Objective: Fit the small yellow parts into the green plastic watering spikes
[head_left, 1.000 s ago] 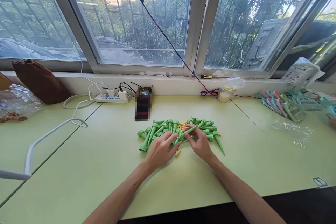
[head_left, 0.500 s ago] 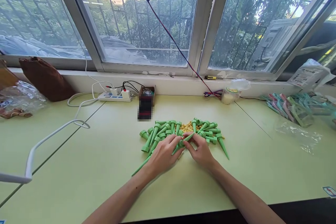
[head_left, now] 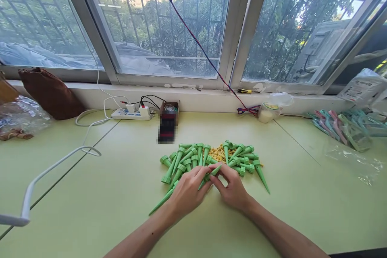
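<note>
My left hand (head_left: pixel 188 187) is closed around a green plastic plant-watering spike (head_left: pixel 216 170), its pointed end up and to the right. My right hand (head_left: pixel 232 185) pinches the same spike near its tip, fingertips close to those of the left. The left fingers hide much of its body. Just beyond both hands lies a pile of similar green spikes (head_left: pixel 178 157) with ribbed caps, pointing various ways. Small yellow pieces (head_left: pixel 220 153) are heaped among them. One long spike (head_left: pixel 163 201) lies by my left wrist, and another spike (head_left: pixel 262 177) lies to the right.
Against the sill stand a white power strip (head_left: pixel 131 116), a small cardboard box (head_left: pixel 177 109) and a lidded jar (head_left: pixel 268 113). A white cable (head_left: pixel 54 169) crosses the left side. Pastel plastic items (head_left: pixel 347 129) and clear film (head_left: pixel 356 163) lie right; a brown bag (head_left: pixel 50 92) leans left.
The view has tilted and shifted slightly, so the pile and hands sit lower in the picture. Both hands stay on the same spike, a little nearer to me relative to the pile.
</note>
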